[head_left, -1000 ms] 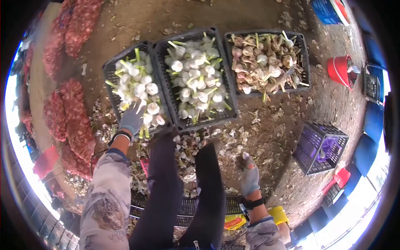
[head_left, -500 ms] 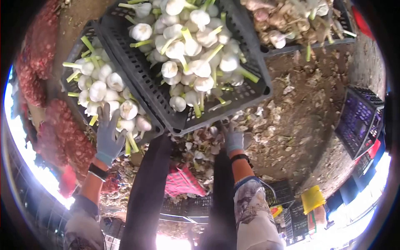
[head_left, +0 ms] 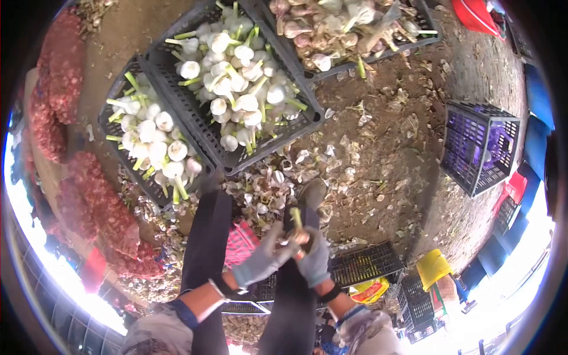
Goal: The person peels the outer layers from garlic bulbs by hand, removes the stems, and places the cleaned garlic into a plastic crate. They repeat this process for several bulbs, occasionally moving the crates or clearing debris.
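Observation:
A garlic bulb [head_left: 300, 237] with a short green stem is between my two gloved hands, above my lap. My right hand [head_left: 313, 257] is closed around its right side. From the left, my left hand [head_left: 260, 260] has its fingers curled in against the same bulb; the exact contact is partly hidden and blurred. Ahead stands a large black crate [head_left: 238, 164] heaped with white trimmed garlic [head_left: 245, 102]. Left of it, a smaller black crate [head_left: 155, 192] holds more white garlic. Unpeeled brownish garlic [head_left: 302, 29] fills a crate at the top.
Red mesh sacks [head_left: 97, 204] lie along the left. Loose garlic skins [head_left: 260, 189] litter the ground by my feet. A purple-lined crate [head_left: 482, 145] stands at right. A pink checked cloth [head_left: 239, 244], a black crate [head_left: 367, 263] and a yellow object [head_left: 435, 269] are nearby.
My left hand has left the small garlic crate and my right hand has drawn back from the large crate's near edge. Both have come together at a garlic bulb. The view has shifted.

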`<state>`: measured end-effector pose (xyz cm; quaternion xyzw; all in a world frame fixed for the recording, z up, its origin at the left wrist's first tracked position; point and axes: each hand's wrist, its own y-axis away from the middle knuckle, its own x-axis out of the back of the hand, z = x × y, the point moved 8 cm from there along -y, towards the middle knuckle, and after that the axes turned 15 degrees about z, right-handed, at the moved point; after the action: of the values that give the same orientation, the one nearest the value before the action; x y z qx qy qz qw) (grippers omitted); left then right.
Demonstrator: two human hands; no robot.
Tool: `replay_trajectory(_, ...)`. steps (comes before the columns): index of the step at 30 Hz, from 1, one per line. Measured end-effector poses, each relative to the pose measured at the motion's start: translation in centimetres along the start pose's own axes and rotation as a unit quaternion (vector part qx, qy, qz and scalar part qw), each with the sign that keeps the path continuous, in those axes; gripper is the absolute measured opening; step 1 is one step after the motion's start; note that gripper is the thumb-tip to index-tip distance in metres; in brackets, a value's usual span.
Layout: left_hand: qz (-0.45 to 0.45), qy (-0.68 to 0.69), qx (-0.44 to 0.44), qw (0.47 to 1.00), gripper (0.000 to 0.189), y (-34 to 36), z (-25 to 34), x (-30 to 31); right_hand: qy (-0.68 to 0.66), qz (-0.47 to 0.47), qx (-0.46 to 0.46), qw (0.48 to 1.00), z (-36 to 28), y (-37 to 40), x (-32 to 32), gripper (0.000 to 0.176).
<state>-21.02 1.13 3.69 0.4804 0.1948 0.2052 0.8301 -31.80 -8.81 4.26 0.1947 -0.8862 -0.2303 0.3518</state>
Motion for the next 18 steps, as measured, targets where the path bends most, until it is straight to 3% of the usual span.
replay_trajectory(1, -0.029, 0.043, -0.004, 0.999, 0.063, 1.1, 0.6, -2.5, 0.019, 0.000, 0.070, 0.997, -2.3, 1.8, 1.3, 0.052)
replay_trajectory(3, 0.093, -0.060, -0.067, 0.992, 0.067, 2.5, 2.5, -2.7, -0.003, 0.005, 0.104, 0.995, -5.7, 3.6, 4.2, 0.057)
replay_trajectory(4, 0.108, -0.041, -0.078, 0.990, 0.070, 3.2, 4.2, -2.5, 0.020, -0.034, 0.142, 0.989, -7.6, 3.6, 5.3, 0.050)
replay_trajectory(5, 0.122, -0.022, -0.085, 0.989, 0.073, 4.2, 5.8, -2.4, -0.016, -0.043, 0.118, 0.992, -7.5, 3.6, 6.4, 0.046)
replay_trajectory(7, 0.098, -0.161, -0.153, 0.970, 0.076, 6.1, 7.9, -2.9, -0.088, -0.062, 0.063, 0.992, -7.4, 3.8, 8.0, 0.038)
replay_trajectory(8, 0.089, -0.221, -0.192, 0.952, 0.077, 6.9, 9.4, -3.3, -0.219, -0.070, -0.172, 0.958, -5.4, 4.3, 8.2, 0.030)
replay_trajectory(11, 0.085, -0.303, -0.313, 0.896, 0.086, 8.9, 13.1, -5.2, -0.191, -0.073, -0.114, 0.972, -8.2, 4.2, 9.4, 0.035)
replay_trajectory(13, 0.076, -0.323, -0.353, 0.875, 0.085, 10.3, 14.9, -6.1, -0.298, -0.070, -0.221, 0.926, -8.6, 5.2, 9.3, 0.035)
replay_trajectory(15, 0.056, -0.331, -0.363, 0.869, 0.082, 11.9, 15.8, -6.2, -0.374, -0.079, -0.326, 0.865, -8.3, 7.3, 9.0, 0.033)
replay_trajectory(18, -0.008, -0.316, -0.325, 0.891, 0.078, 13.9, 15.7, -5.3, -0.390, -0.082, -0.309, 0.864, -9.2, 10.3, 9.0, 0.029)
